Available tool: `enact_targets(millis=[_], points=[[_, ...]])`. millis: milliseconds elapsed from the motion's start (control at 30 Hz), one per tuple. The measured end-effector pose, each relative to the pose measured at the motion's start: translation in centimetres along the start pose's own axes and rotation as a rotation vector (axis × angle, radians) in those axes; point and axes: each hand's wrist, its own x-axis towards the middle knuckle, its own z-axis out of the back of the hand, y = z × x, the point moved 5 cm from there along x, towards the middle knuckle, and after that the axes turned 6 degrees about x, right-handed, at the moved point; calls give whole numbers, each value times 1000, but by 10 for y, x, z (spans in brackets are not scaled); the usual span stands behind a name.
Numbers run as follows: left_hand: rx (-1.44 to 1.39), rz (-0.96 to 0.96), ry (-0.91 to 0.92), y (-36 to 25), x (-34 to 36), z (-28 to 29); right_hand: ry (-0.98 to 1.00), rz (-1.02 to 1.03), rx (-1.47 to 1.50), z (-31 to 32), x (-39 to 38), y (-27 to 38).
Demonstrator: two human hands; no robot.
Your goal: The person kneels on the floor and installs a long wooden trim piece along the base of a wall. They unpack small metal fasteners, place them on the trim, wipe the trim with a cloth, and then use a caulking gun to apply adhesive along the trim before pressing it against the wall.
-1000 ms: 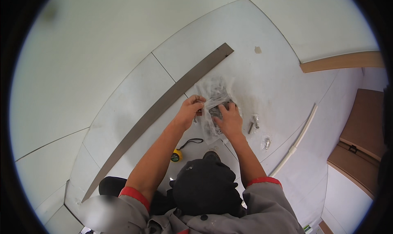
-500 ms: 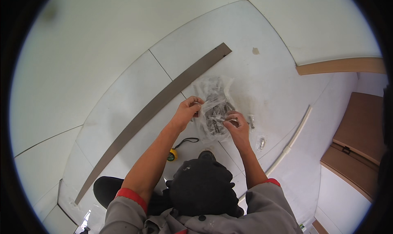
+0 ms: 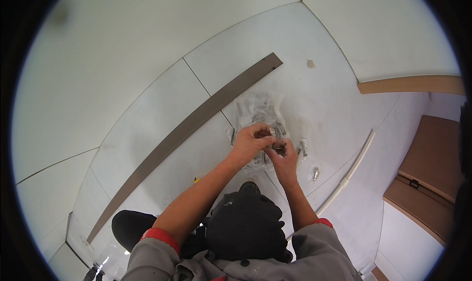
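A clear plastic bag (image 3: 256, 105) with dark metal pieces in it lies on the pale tiled floor. Over its near part my left hand (image 3: 251, 142) and my right hand (image 3: 283, 153) meet, fingertips close together. Both are closed in a pinch; whatever sits between the fingers is too small and covered to name. Just right of my right hand lies a small clear packet of hardware (image 3: 303, 148), and nearer to me another small packet with a shiny metal piece (image 3: 314, 173). A thin packet (image 3: 231, 134) rests left of the bag.
A long grey-brown strip (image 3: 187, 123) stretches diagonally across the floor beyond my left arm. On the right lies a white pipe (image 3: 351, 170), with brown panels (image 3: 427, 158) farther right. A yellow tape measure (image 3: 197, 180) is mostly hidden behind my left forearm.
My left hand has moved right, from the bag's left edge to my right hand. My left forearm now covers most of the tape measure. The view has shifted slightly.
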Motion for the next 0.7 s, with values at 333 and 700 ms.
enact_targets(millis=[333, 700], points=[[-169, 98, -31, 5, -9, 21, 53, -133, 281, 0, -4, 17], [-190, 7, 14, -33, -37, 30, 119, -144, 332, -21, -12, 58]])
